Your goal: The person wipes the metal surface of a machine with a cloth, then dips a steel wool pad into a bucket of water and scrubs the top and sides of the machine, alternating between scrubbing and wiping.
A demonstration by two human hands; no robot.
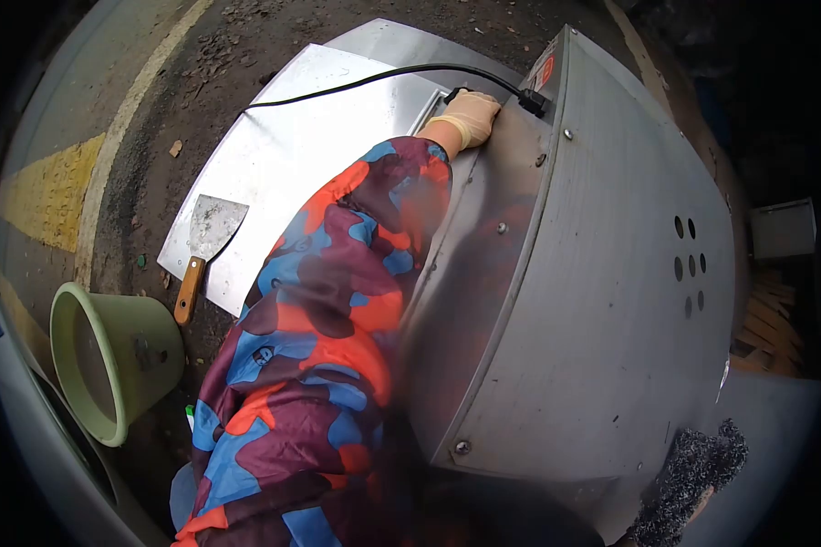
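Note:
My left hand (471, 117), in a thin pale glove, is closed near the top edge of a stainless steel cabinet (611, 246). A small dark bit shows at its fingers, but what they grip is hidden. The patterned sleeve stretches across the cabinet's near side. At lower right, a grey, fuzzy clump of steel wool (689, 483) lies against the metal. A small tan patch beside it looks like part of my right hand (702, 503), mostly hidden behind the wool. A black power cord (365, 82) plugs into the cabinet just right of my left hand.
A scraper (212, 235) with a wooden handle rests on a shiny metal sheet (283, 155). Left of it, a pale green bucket (150, 346) stands tilted in view on dirty ground. A yellow-painted marking (50, 196) lies further left. Brown slats (768, 324) show at far right.

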